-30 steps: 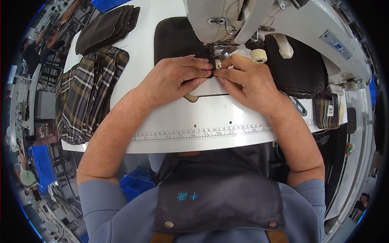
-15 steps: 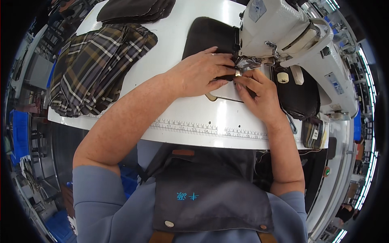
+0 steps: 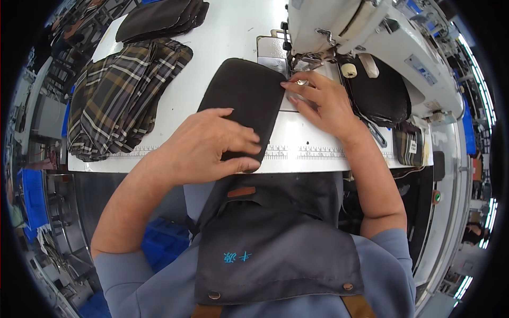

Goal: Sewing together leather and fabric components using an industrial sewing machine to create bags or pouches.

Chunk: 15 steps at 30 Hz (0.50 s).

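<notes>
A dark brown fabric panel with rounded corners [image 3: 241,95] lies tilted on the white table, left of the sewing machine's needle area. My left hand [image 3: 212,146] rests on its lower left part, fingers stretched over the cloth and thumb near the front edge. At the panel's upper right corner, my right hand [image 3: 323,103] closes its fingertips on the edge, just in front of the presser foot area [image 3: 305,66]. The tips of the right fingers partly cover that corner.
The white sewing machine [image 3: 366,32] stands at the back right. Plaid fabric pieces [image 3: 124,98] are piled on the left, dark pieces [image 3: 161,21] behind them. More dark panels [image 3: 379,98] lie under the machine arm, near a small plaid item [image 3: 408,143]. A ruler strip [image 3: 318,153] follows the front edge.
The panel has come out from beside the needle toward me and to the left, turning slightly. My left hand moved with it toward the table edge; my right hand stays near the machine.
</notes>
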### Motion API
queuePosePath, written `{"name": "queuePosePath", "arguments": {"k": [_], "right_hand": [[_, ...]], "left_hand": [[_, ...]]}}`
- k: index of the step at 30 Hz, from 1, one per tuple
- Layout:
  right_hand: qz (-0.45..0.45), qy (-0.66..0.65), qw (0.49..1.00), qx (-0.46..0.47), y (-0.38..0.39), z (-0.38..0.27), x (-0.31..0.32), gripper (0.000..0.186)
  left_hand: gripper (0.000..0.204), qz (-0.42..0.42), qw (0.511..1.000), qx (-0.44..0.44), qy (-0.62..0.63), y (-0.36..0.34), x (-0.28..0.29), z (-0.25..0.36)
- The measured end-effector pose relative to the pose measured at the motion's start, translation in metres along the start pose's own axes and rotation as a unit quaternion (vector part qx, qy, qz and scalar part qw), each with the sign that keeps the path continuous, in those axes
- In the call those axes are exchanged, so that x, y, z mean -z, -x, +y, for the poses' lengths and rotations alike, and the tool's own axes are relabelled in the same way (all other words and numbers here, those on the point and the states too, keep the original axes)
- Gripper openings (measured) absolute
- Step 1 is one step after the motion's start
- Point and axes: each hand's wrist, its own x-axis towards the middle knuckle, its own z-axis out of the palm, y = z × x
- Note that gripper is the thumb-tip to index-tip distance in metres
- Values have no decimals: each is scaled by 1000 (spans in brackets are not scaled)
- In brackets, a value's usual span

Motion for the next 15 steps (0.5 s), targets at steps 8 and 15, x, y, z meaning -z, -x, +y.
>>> {"name": "queuePosePath", "arguments": {"k": [8,15], "right_hand": [[26,-36,998,37,3,0,-4,17],[60,-79,995,10,10,4,-2,12]], "left_hand": [[57,124,983,-5,-132,-63,-25,-21],[66,29,988,1,-153,-75,-14,-39]]}}
